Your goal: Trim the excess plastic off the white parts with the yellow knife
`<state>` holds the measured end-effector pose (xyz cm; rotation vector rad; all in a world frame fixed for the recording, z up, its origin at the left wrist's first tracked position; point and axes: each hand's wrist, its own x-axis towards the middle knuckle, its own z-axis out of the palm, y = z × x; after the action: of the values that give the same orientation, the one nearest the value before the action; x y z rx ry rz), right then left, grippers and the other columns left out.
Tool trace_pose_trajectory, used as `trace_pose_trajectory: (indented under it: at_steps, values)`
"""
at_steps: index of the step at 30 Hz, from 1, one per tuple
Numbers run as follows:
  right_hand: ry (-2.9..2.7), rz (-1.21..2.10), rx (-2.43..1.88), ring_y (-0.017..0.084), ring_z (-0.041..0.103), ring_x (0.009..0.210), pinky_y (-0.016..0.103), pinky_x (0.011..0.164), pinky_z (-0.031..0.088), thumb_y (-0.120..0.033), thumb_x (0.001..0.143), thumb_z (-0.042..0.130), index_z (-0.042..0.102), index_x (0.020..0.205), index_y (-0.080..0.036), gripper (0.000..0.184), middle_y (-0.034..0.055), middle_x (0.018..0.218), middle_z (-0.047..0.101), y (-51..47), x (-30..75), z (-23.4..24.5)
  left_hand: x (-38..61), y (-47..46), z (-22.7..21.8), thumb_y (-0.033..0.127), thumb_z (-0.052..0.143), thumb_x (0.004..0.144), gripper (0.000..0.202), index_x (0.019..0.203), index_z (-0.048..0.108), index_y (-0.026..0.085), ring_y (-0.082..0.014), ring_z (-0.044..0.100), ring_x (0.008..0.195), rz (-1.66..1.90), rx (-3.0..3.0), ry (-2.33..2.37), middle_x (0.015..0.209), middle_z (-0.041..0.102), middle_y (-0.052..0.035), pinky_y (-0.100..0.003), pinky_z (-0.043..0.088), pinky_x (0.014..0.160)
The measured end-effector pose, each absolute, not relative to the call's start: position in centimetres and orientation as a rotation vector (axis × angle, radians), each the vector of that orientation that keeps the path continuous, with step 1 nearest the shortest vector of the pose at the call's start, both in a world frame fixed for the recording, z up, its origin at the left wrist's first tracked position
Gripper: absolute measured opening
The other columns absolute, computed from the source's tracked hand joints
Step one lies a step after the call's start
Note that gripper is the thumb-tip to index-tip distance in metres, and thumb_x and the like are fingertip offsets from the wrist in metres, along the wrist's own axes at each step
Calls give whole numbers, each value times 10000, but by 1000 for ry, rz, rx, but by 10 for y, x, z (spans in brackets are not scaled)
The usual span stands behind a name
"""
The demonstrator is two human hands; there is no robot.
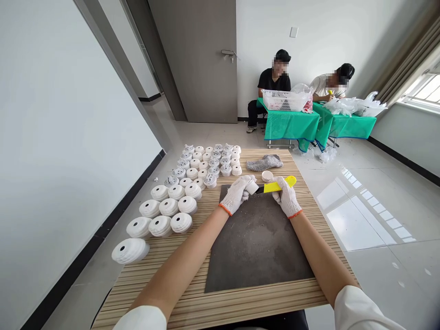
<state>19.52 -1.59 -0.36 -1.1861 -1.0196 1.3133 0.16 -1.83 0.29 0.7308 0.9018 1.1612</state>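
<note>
With my left hand (237, 195) I am grasping a small white piece (252, 187), the fingers curling around it above the far edge of the dark mat (261, 238) on the bench (247, 300); it is looking plain, short and pale. With my right hand (286, 198) I am gripping a yellow-handled knife (272, 187), its dark front end pointing at the piece. Rows of white ringed parts (160, 225) are standing to the left, the farther ones showing dark marks too small for me to read.
</note>
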Motion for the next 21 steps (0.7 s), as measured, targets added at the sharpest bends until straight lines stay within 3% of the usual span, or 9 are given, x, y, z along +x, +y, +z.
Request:
trace_pose_trajectory:
  at_steps: [9, 21]
  values:
    - [-1003, 1321, -1157, 85, 323, 346, 211, 343, 205, -668, 834, 615, 695, 999, -156, 544, -51, 403, 455, -14, 197, -10, 0, -15, -5, 477, 773, 789, 478, 1123, 737, 136, -10, 297, 453, 1177, 750, 925, 640, 503, 29, -145, 197, 409]
    - [-1068, 1288, -1154, 91, 316, 351, 221, 352, 199, -677, 841, 581, 673, 926, -173, 519, -46, 408, 456, -20, 196, -3, 3, -17, 3, 437, 753, 802, 415, 1066, 739, 118, 5, 287, 439, 1179, 691, 934, 689, 568, 7, -139, 181, 393]
